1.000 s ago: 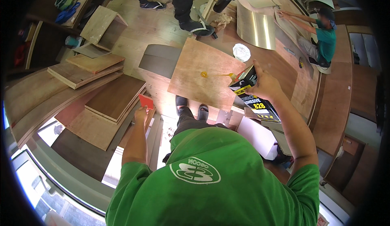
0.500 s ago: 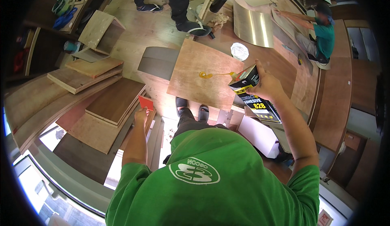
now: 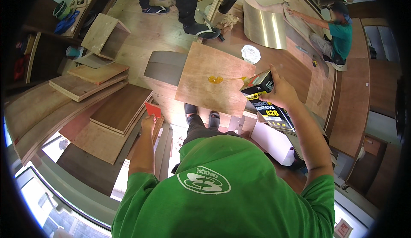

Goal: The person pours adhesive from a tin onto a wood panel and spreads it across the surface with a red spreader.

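Note:
A black and yellow adhesive can point(image 3: 267, 105) is gripped by my right hand point(image 3: 281, 88) and tipped to the left over the board's right edge. From its mouth a thin amber stream runs onto a square plywood board point(image 3: 201, 62). A glossy amber puddle of glue point(image 3: 215, 79) lies near the middle of that board. Off to the left, apart from the board, my left hand point(image 3: 148, 121) is closed on a flat red spreader point(image 3: 153, 110), held up by its lower edge.
Stacked wooden boards point(image 3: 115, 109) lie on the left. Beyond the plywood are a white round lid-like disc point(image 3: 251, 54), a curved shiny sheet point(image 3: 265, 26) and a black bottle point(image 3: 230, 1). One person point(image 3: 188, 7) stands ahead; a co-worker point(image 3: 340, 35) sits at the far right.
The amber puddle on the plywood has grown wider. Both hands keep nearly the same place, with the can still tipped and pouring.

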Tool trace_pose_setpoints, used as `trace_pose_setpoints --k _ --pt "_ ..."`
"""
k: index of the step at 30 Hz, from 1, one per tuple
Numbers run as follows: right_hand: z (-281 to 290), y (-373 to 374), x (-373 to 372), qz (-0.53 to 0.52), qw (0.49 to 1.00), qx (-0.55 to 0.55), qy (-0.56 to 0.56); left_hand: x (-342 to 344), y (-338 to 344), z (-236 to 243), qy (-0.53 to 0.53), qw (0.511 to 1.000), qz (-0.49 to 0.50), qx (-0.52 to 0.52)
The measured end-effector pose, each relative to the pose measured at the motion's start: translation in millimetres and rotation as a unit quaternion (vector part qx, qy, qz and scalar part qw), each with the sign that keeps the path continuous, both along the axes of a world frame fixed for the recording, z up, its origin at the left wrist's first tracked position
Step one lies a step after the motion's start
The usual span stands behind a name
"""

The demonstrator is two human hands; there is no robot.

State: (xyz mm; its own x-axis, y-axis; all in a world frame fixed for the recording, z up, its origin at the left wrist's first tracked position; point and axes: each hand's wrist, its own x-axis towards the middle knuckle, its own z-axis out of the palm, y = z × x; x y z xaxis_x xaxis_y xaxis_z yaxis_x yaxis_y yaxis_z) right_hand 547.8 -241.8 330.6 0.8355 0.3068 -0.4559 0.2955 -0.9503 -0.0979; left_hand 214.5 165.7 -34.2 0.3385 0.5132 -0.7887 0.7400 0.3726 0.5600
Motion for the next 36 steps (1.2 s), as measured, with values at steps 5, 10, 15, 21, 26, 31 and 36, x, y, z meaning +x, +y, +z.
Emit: trace_pose_setpoints --k 5,10,15,21,26,31,36 --pt "4 -7 -13 -0.063 0.996 0.068 0.013 1 -4 -2 0.005 1.000 0.001 0.005" --pt "-15 -29 -36 -0.106 0.973 0.206 -0.024 -8 1 -14 -0.020 1.000 -0.003 -0.002" --pt "-20 -41 -63 -0.193 0.945 0.258 -0.049 7 -2 4 -0.002 1.000 -0.026 0.008" --pt "-39 -53 -75 -0.200 0.917 0.341 -0.048 10 16 -3 -0.021 0.999 -0.028 0.016" --pt "-31 -52 -74 -0.205 0.937 0.279 -0.052 26 19 -6 -0.008 0.998 -0.061 0.015" --pt "-33 -59 -78 -0.226 0.933 0.274 -0.061 33 18 -14 0.002 0.993 -0.112 0.023" --pt "-37 -65 -83 -0.248 0.900 0.353 -0.061 22 25 -29 -0.047 0.997 -0.067 0.007"
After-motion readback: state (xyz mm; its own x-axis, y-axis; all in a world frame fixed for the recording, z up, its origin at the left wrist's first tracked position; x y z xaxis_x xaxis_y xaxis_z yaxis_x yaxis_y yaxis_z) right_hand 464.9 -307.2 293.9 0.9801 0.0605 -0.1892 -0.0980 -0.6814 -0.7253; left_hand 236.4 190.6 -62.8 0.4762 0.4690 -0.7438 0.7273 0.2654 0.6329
